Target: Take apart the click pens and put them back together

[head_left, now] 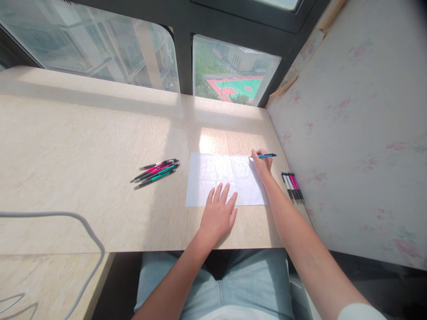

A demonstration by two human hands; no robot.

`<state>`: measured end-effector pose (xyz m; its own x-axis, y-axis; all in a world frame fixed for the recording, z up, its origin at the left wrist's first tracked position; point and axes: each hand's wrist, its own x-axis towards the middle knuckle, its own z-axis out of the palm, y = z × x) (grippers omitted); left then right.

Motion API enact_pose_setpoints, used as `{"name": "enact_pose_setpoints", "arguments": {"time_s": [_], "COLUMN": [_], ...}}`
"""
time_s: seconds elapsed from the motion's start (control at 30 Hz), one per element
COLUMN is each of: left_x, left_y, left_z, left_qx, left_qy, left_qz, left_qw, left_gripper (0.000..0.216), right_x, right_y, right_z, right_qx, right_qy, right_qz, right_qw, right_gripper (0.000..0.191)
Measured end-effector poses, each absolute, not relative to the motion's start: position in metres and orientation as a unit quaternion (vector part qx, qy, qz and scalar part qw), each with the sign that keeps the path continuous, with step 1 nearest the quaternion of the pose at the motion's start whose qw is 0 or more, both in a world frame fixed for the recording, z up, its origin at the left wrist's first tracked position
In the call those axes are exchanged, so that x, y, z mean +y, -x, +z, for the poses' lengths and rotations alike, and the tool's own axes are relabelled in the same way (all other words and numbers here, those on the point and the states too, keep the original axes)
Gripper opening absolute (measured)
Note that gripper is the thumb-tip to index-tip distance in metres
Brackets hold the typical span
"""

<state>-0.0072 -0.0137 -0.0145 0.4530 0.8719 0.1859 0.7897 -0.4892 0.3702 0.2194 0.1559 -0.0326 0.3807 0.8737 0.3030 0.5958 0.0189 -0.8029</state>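
Note:
A white sheet of paper lies flat on the desk in front of me. My left hand rests on its lower edge with the fingers spread. At the sheet's upper right, my right hand is closed around a blue pen with a dark end pointing right. The pen's tip is near the paper's top right corner; whether it touches is too small to tell. Any marks on the sheet are washed out by sunlight.
Several pens, pink, green and black, lie in a loose pile left of the paper. A neat row of pens sits by the papered wall at right. A grey cable loops over the desk's left front. Windows stand behind.

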Motion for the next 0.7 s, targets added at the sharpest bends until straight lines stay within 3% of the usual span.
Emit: {"name": "enact_pose_setpoints", "arguments": {"time_s": [0.7], "left_x": [-0.0124], "left_y": [0.0071], "left_z": [-0.0152], "left_qx": [0.494], "left_qy": [-0.855], "left_qz": [0.135], "left_qw": [0.079], "left_gripper": [0.048], "right_x": [0.1586], "right_y": [-0.2226], "right_z": [-0.0367], "right_qx": [-0.512], "right_qy": [0.701], "right_qz": [0.116], "right_qw": [0.483], "right_gripper": [0.035]}}
